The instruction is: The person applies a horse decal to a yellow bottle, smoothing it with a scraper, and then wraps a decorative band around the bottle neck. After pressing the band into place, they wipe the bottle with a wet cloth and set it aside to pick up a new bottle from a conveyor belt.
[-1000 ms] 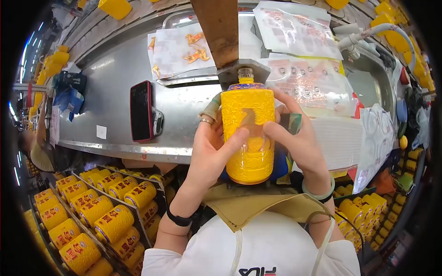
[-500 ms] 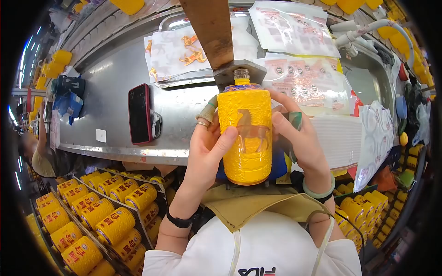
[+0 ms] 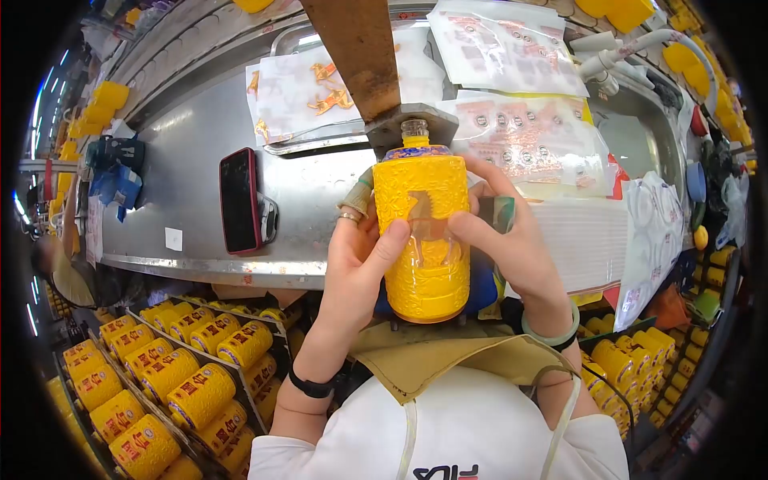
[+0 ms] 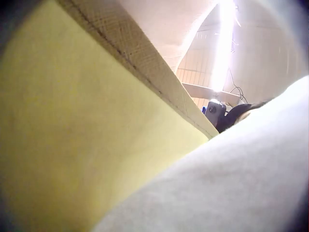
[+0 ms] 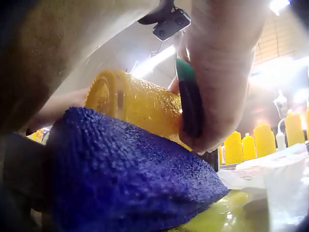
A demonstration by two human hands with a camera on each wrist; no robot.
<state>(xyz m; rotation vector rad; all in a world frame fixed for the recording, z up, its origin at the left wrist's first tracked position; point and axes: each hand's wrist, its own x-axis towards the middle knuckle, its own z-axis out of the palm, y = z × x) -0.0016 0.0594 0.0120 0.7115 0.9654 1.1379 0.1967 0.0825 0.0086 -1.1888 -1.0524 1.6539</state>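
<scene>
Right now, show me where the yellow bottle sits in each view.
Head: yellow bottle at centre, upright.
Left wrist: not in it.
Right wrist: upper middle, lying on its side above the blue pad.
Shared landmark: the blue pad, behind the bottle's base in the head view.

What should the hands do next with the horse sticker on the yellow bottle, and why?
Probably slide both thumbs outward across the horse sticker to press it flat. The left hand and right hand grip the yellow bottle upright, and each thumb rests on an edge of the sticker, so it seems placed but not yet rubbed down.
</scene>
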